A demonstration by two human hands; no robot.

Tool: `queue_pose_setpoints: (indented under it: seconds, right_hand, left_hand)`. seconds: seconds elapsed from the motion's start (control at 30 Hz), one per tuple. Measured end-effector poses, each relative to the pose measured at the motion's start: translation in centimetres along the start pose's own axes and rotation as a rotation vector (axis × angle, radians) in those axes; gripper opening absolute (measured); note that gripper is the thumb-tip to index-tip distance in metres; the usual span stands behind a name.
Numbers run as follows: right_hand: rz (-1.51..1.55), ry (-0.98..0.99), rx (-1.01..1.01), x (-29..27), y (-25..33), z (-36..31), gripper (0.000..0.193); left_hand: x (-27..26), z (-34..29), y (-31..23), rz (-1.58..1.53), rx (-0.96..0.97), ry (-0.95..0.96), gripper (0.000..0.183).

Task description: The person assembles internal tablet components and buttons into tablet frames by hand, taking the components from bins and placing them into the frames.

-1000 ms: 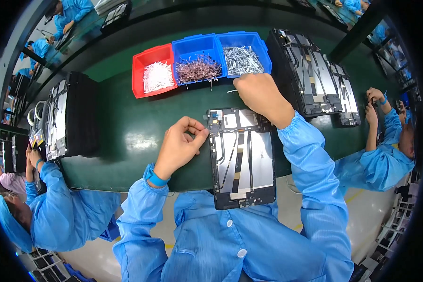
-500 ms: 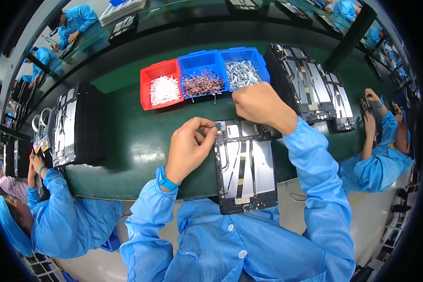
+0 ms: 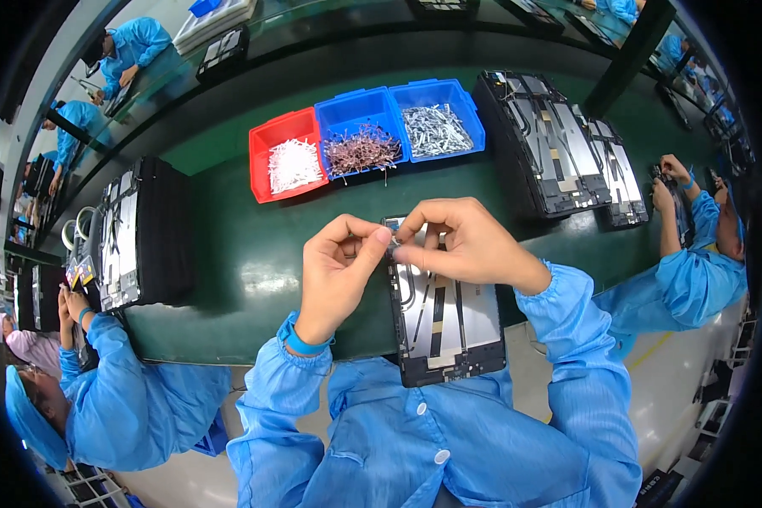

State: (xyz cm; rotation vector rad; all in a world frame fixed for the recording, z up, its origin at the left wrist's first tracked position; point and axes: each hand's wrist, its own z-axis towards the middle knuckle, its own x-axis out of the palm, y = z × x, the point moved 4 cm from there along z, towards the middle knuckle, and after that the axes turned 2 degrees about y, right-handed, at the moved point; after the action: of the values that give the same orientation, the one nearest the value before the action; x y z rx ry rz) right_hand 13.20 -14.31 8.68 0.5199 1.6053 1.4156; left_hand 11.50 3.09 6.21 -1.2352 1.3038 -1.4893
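Observation:
An opened tablet point(image 3: 473, 317) lies in front of me with its inside facing up: silvery metal plates, dark ribbon cables and a black frame. Its lower end juts past the table's near edge. My left hand point(image 3: 340, 269) is closed in a pinch at the tablet's upper left corner; whatever sits between thumb and forefinger is too small to name. Over the upper part of the tablet, my right hand point(image 3: 470, 243) is also pinched, its fingertips almost meeting the left ones. Its fingers hide the top of the tablet, and I cannot make out what they hold.
Beyond my hands stand a red bin point(image 3: 258, 161) of small white pieces, a blue bin point(image 3: 347, 110) of brownish bits and another blue bin point(image 3: 427, 91) of silvery pieces. Stacked tablets rise at right point(image 3: 559, 135) and left point(image 3: 127, 229). Co-workers sit on both sides.
My right hand has come back from the bin of silvery pieces to the tablet's upper left corner, beside my left hand. The left hand has stayed pinched there.

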Motion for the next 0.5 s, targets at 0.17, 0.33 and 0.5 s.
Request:
queue_pose_setpoints:
  seconds: [0.17, 0.33, 0.5]
  right_hand:
    - [0.126, -0.145, -0.048, 0.5, -0.5, -0.4, 0.008]
    - [-0.046, -0.346, -0.378, 0.6, 0.2, -0.8, 0.008]
    - [-0.027, -0.496, -0.340, 0.3, 0.4, -0.9, 0.008]
  left_hand:
    - [-0.6, -0.3, 0.1, -0.229, -0.193, 0.028, 0.010]
    - [0.0, 0.1, 0.5, -0.481, -0.432, 0.086, 0.013]
    - [-4.0, 3.5, 0.5, 0.298, 0.279, -0.370, 0.013]
